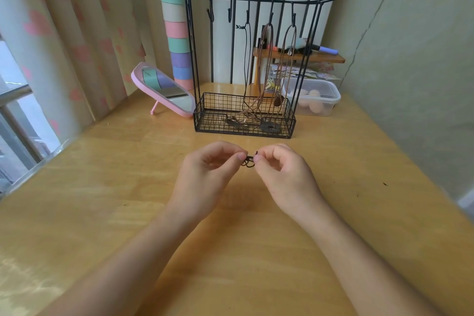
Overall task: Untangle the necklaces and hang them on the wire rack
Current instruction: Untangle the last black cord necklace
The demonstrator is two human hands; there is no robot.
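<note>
On the head view I see the left hand [205, 170] and right hand [284, 173] each pinching one small dark tangled necklace [248, 162] just above the table [123, 161]. Behind it, the wire rack [243, 133] carries three hung necklaces [278, 100].

Two bare hands and forearms, seen from above.
The left hand [205, 177] and right hand [284, 174] are uncovered, as are the left forearm [143, 251] and right forearm [359, 251], which stay bare down to the lower edge of the view. The fingers [237, 159] are slim, with short nails showing on both thumbs. The skin looks smooth, and the wrists are narrow.
</note>
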